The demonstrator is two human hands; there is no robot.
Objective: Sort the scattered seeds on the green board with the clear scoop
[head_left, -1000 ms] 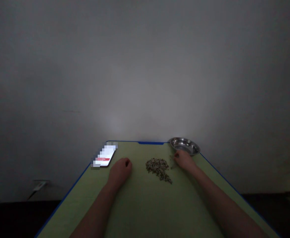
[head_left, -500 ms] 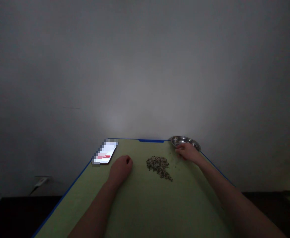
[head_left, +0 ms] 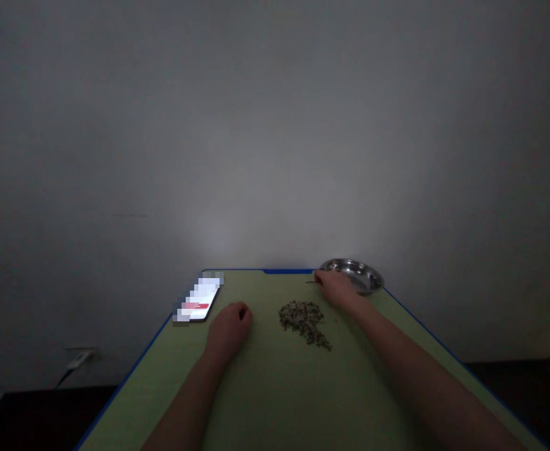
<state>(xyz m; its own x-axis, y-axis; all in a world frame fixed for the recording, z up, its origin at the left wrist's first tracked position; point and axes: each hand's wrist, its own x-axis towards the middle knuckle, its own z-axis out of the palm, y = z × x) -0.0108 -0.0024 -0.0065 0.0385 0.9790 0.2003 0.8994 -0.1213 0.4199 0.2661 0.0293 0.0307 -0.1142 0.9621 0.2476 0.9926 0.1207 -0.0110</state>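
My left hand (head_left: 228,326) rests on the green tabletop in a loose fist, with a dark hollow between thumb and fingers and nothing seen in it. It lies between the phone and a pile of small dark and pale grains (head_left: 302,318), touching neither. Beyond the pile, my right hand (head_left: 336,288) is closed, its fingers pinched on a thin dark stick-like thing (head_left: 311,282) that points left. Just behind that hand stands a shallow shiny metal bowl (head_left: 371,282); the hand hides its near left part. Dim light leaves the stick's kind unclear.
A phone (head_left: 198,299) with a lit screen lies at the table's left edge. The green table (head_left: 275,401) has a blue rim and meets a grey wall (head_left: 275,156). A plug with a cable (head_left: 80,360) sits low on the wall at left.
My right hand has moved left, from in front of the bowl to its left side, and the thin stick now shows at its fingertips. The left hand stays in place. The view has tilted slightly.
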